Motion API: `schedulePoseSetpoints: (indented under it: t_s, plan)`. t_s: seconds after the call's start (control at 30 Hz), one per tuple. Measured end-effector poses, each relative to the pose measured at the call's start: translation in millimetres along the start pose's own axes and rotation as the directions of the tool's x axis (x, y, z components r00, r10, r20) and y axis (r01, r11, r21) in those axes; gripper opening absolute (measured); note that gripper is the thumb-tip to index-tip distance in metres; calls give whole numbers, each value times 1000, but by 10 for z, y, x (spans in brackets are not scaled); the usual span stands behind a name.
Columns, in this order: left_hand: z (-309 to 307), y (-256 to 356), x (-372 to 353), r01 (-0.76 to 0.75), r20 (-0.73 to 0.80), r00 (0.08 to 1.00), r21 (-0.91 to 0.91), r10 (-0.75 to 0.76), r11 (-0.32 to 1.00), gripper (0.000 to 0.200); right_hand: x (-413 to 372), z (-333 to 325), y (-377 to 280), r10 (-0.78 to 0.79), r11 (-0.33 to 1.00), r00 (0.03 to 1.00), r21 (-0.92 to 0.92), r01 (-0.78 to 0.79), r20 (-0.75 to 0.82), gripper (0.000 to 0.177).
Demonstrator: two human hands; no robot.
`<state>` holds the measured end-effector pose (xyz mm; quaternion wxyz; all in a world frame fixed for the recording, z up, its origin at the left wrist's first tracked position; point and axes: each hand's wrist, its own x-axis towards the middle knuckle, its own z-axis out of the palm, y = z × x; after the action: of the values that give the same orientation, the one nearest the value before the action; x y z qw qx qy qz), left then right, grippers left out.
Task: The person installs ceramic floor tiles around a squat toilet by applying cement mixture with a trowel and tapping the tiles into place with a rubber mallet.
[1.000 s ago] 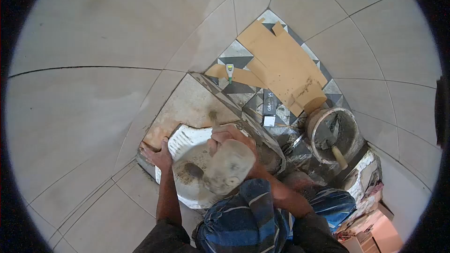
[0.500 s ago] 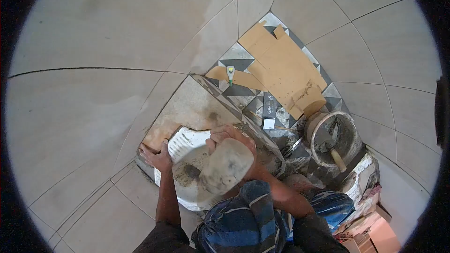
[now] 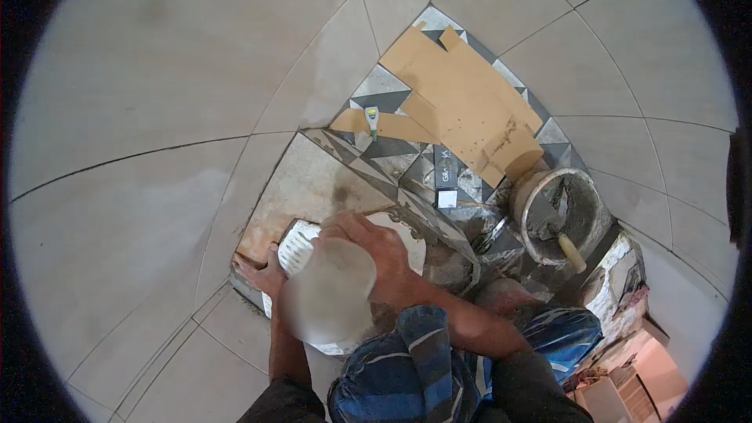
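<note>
At the left, the left hand (image 3: 265,276) lies spread, thumb apart from the fingers, against the edge of the pale slab (image 3: 294,176) just beside the white pan; its grip is loose and has hold of nothing. The pan (image 3: 294,251) is set into the slab, its left part ribbed and its right part smooth and smudged with grey dirt. Over its middle is a rounded pale object (image 3: 330,291) — dull, greyish and blurred, so I cannot tell what it is. The right hand (image 3: 372,247) has its grip closed, fingers curled over the object's far end.

Farther off, on the patterned floor, a small bottle (image 3: 372,120) lies on a strip of cardboard; right of it are a dark box (image 3: 445,168) and a large cardboard sheet (image 3: 462,102). At the far right, a bucket (image 3: 518,215) holds grey mix and a trowel, its handle (image 3: 572,253) resting over the near rim.

Against half a second ago, the left hand keeps its place, while the right hand and the object have moved left — the pan's dark hole is now covered and more of its right part shows.
</note>
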<state>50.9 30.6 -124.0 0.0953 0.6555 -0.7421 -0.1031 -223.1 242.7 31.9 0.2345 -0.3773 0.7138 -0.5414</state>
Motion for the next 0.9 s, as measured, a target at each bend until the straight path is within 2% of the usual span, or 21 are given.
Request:
schedulePoseSetpoints:
  t_s: [0.07,0.17,0.23,0.27,0.3,0.37,0.4,0.47,0.6,0.67,0.7,0.77,0.9]
  plan:
    - [-16,27,-21,21,7,1000,18,-21,1000,116,46,40,24,-82,993,997,-85,81,-4,55]
    - [-41,71,6,32,15,999,18,-32,999,118,81,22,-55,-16,992,1000,-128,17,12,55]
    - [-18,-2,29,39,46,998,38,-40,999,119,85,44,-61,-60,990,998,-129,57,-14,55]
    - [30,-86,57,-33,4,999,51,32,998,120,78,56,-63,-106,986,994,-130,102,-28,55]
    - [50,-188,51,-34,9,999,58,33,998,120,78,58,-60,-98,988,995,-126,94,-28,55]
    - [9,-126,28,-16,-1,1000,-60,16,998,120,106,41,-40,46,985,995,-170,-31,88,51]
    - [13,-111,39,-20,0,1000,-59,20,998,120,104,58,-39,48,985,995,-169,-33,84,51]
    - [41,-109,71,29,5,1000,82,-30,996,120,94,106,-35,-37,980,999,-196,36,-2,47]
    - [78,-237,62,-17,-1,1000,4,17,1000,119,118,76,-7,-76,984,995,-163,65,-63,43]
    - [85,-195,44,-7,-5,1000,-25,7,1000,119,161,39,-2,20,992,999,-126,-16,26,42]
    - [92,-174,45,-4,-6,1000,-39,4,999,119,159,51,0,17,992,1000,-125,-14,25,42]
    - [92,-177,43,6,-10,1000,-63,-7,998,119,132,101,1,-44,998,996,-58,39,-77,40]
    - [65,-213,58,-12,-7,1000,23,13,1000,121,214,55,29,34,997,999,-64,-32,31,38]
